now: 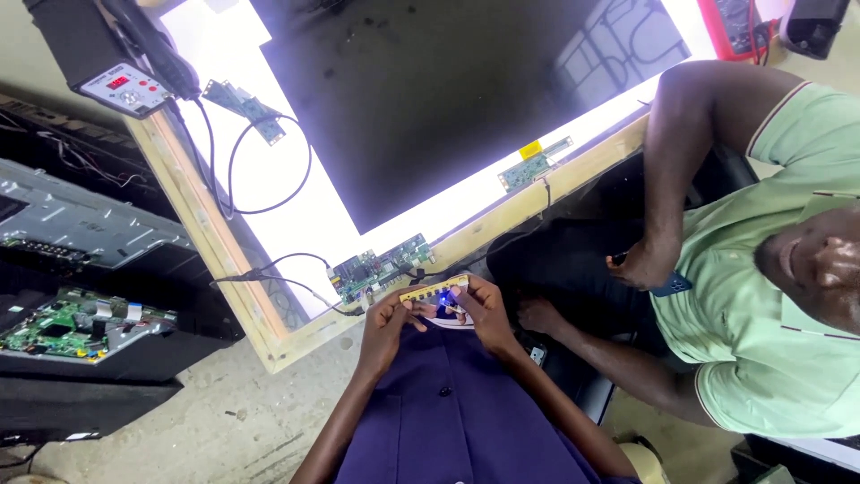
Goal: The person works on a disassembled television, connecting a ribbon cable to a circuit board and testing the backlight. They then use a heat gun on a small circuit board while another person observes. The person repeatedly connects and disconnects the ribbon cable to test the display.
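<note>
Left hand (387, 315): lower centre of frame, fingers pinching left end of yellow strip board (434, 289).
Right hand (482, 306): pinching strip board's right end.
Strip board: level, just below green circuit board (381, 267) at table edge (269, 333).

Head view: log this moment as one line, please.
left hand: holds small yellow lit board | right hand: holds same board | nearby: green circuit board on wooden-framed bench | co-worker in green shirt seated beside
</note>
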